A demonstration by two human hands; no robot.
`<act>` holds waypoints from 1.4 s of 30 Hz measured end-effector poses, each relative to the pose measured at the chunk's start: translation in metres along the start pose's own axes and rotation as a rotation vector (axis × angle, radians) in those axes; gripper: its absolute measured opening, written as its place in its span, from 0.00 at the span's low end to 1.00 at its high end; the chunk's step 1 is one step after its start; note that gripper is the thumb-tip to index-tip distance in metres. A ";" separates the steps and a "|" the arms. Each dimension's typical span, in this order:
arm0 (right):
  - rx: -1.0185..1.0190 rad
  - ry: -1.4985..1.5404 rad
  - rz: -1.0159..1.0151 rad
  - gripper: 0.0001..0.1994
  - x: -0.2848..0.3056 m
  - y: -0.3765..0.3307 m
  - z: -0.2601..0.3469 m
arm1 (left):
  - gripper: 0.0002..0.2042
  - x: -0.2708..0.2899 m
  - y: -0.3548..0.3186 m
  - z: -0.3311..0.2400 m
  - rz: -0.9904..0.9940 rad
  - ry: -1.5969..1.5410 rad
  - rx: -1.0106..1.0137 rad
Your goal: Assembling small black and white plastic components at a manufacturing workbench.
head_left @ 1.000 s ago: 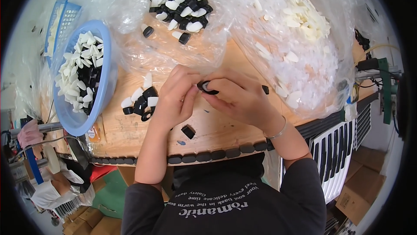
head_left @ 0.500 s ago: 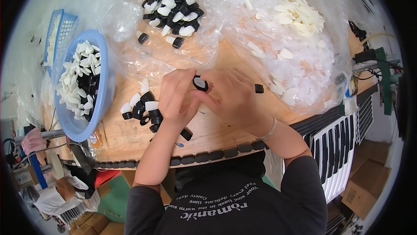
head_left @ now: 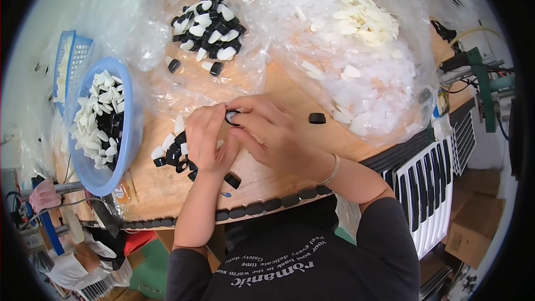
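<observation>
Both of my hands meet over the table and hold a small black ring-shaped cap with a white insert (head_left: 230, 116) between the fingertips. My left hand (head_left: 203, 138) is closed on its left side. From the right, the closed fingers of my right hand (head_left: 267, 128) cover much of the piece. Beside my left wrist lie several black caps (head_left: 174, 153) and white tongue-shaped pieces (head_left: 168, 142), partly hidden by that arm. A lone black cap (head_left: 317, 118) rests to the right of my right hand.
A blue basin (head_left: 129, 128) of white and black pieces stands left, by a blue basket (head_left: 83, 45). Farther back, black caps with white pieces (head_left: 206, 28) form a heap on clear plastic. Cream-white pieces (head_left: 365, 20) lie at the far right. Dark padding (head_left: 253, 208) lines the near edge.
The whole view has shifted a little. My hands have moved slightly left with the cap, and its white face, plainly visible before, is now mostly covered by my right fingers.
</observation>
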State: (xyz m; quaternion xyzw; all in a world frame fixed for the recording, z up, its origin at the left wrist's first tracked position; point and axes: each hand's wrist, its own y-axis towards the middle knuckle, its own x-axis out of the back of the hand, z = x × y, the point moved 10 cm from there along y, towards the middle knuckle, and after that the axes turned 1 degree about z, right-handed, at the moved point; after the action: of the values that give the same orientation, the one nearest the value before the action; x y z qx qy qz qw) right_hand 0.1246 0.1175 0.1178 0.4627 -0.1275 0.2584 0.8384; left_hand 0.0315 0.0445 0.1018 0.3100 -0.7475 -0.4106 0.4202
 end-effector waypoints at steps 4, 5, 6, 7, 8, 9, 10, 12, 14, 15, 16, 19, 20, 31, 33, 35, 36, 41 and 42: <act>-0.115 0.139 0.022 0.11 -0.012 -0.007 -0.013 | 0.21 -0.002 0.002 0.002 0.025 0.046 0.010; -0.112 0.135 0.022 0.11 -0.010 -0.005 -0.013 | 0.21 -0.001 0.001 0.008 0.012 0.021 0.059; -0.095 0.167 0.035 0.11 -0.007 -0.002 -0.010 | 0.21 0.000 -0.001 0.013 -0.002 -0.005 0.108; -0.078 0.199 0.049 0.12 -0.005 0.001 -0.009 | 0.21 0.000 0.001 0.014 -0.007 -0.009 0.106; 0.061 0.052 -0.003 0.12 0.008 0.004 -0.009 | 0.21 0.003 0.000 0.021 -0.045 0.002 0.149; 0.200 -0.095 -0.054 0.12 0.023 0.006 -0.015 | 0.22 0.007 -0.001 0.028 -0.083 0.012 0.193; -0.071 0.002 -0.071 0.11 0.045 0.018 -0.050 | 0.22 0.012 0.000 0.031 -0.086 0.012 0.194; -0.458 0.072 -0.146 0.08 0.092 0.029 -0.107 | 0.24 0.021 0.000 0.040 -0.090 0.033 0.273; -0.517 -0.205 -0.066 0.07 0.126 0.028 -0.161 | 0.25 0.021 0.002 0.040 -0.096 -0.025 0.299; -0.548 -0.338 0.021 0.08 0.130 0.021 -0.186 | 0.25 0.020 0.004 0.037 -0.067 -0.021 0.277; -0.541 -0.343 0.025 0.08 0.131 0.010 -0.203 | 0.25 0.018 0.005 0.034 -0.040 -0.015 0.258; -0.542 -0.599 0.349 0.09 0.105 -0.013 -0.235 | 0.25 0.009 0.008 0.028 0.028 -0.051 0.217; -0.563 -0.657 0.336 0.08 0.103 -0.015 -0.235 | 0.25 0.011 0.008 0.028 0.019 -0.030 0.225; -0.463 0.270 0.224 0.03 0.022 0.014 -0.060 | 0.23 0.001 0.003 0.026 0.072 -0.032 0.192; -0.394 0.238 0.224 0.03 0.010 0.014 -0.049 | 0.24 -0.004 0.004 0.020 0.074 -0.019 0.126; -0.323 0.210 0.229 0.03 0.006 0.014 -0.042 | 0.24 -0.007 0.004 0.016 0.101 -0.008 0.110; -0.309 0.203 0.240 0.03 0.003 0.013 -0.040 | 0.24 -0.009 0.004 0.013 0.123 0.003 0.094; -0.288 0.139 0.264 0.03 -0.001 0.012 -0.038 | 0.24 -0.013 0.006 0.005 0.147 0.035 0.056; -0.262 0.135 0.262 0.04 -0.001 0.013 -0.035 | 0.24 -0.015 0.006 0.002 0.163 0.040 0.038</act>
State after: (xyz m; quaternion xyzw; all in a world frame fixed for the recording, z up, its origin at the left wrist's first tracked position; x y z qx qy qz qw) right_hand 0.1154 0.1524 0.1073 0.3107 -0.1627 0.3768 0.8573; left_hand 0.0357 0.0600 0.1005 0.2642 -0.7692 -0.3546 0.4612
